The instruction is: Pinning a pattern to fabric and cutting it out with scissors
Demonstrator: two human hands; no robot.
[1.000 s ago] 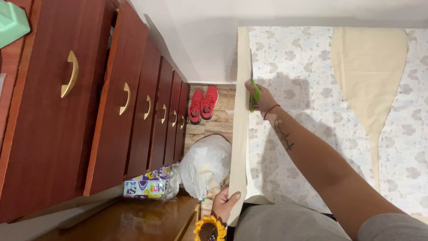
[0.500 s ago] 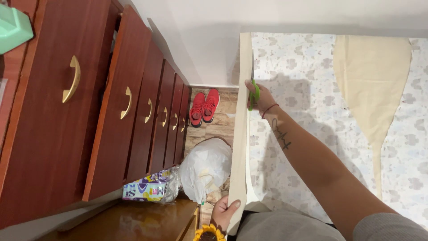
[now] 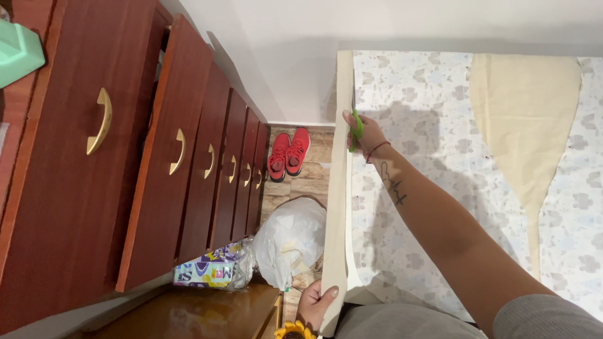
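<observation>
— What is different from a moment ago?

— The right hand (image 3: 364, 133) is reaching farther up the long cream strip (image 3: 340, 207), toward twelve o'clock. It is squeezing the green scissors (image 3: 357, 129) at the strip's edge. I cannot tell if the blades are apart. The whole view is also sliding a little, so the red shoes (image 3: 287, 152) are sitting a bit lower now.

— And the other hand?

— The left hand (image 3: 316, 302) is staying down at six o'clock. It is pinching the bottom end of the cream strip, thumb on top.

— Where is the strip lying?

— It is running along the left edge of the flowery cloth (image 3: 427, 125), from six o'clock up to twelve. A big cream cloth piece (image 3: 524, 119) is lying at two o'clock, well apart from the hands.

— What else is around?

— Dark red drawers (image 3: 157, 157) with gold handles are filling the nine o'clock side. A white plastic bag (image 3: 290, 240) is sitting on the floor just beside the strip, with a colourful packet (image 3: 207, 271) next to it. A mint green thing (image 3: 19, 50) is peeking in at ten o'clock.

— Is anything in the way?

— The right arm is covering part of the flowery cloth.
</observation>
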